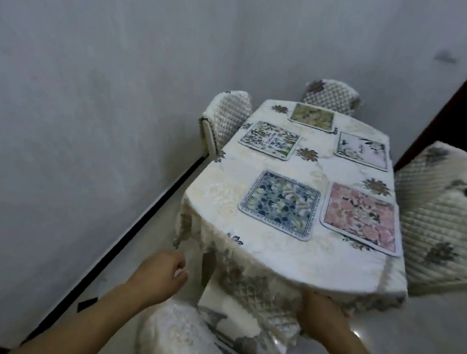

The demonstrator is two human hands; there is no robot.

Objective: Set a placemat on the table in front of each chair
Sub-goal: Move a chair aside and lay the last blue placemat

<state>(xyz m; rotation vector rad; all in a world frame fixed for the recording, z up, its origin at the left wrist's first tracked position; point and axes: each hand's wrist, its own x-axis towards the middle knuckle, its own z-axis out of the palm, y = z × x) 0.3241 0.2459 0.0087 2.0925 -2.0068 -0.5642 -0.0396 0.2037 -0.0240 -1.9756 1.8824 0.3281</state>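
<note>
We see a dim, grey room — no strong shadows. Everything looks soft and a bit blurry. The edges bend, so the cream flowered tablecloth curves. The shiny pale floor glints faintly.

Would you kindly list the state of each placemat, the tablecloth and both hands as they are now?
Pink placemat: flat, overhanging the right edge.
Blue placemat: flat.
Green-blue placemat: flat.
White placemat: flat.
Far green placemat: flat.
Tablecloth: draped over the table.
Left hand: loosely curled, empty.
Right hand: at the tablecloth's hanging edge.
</note>
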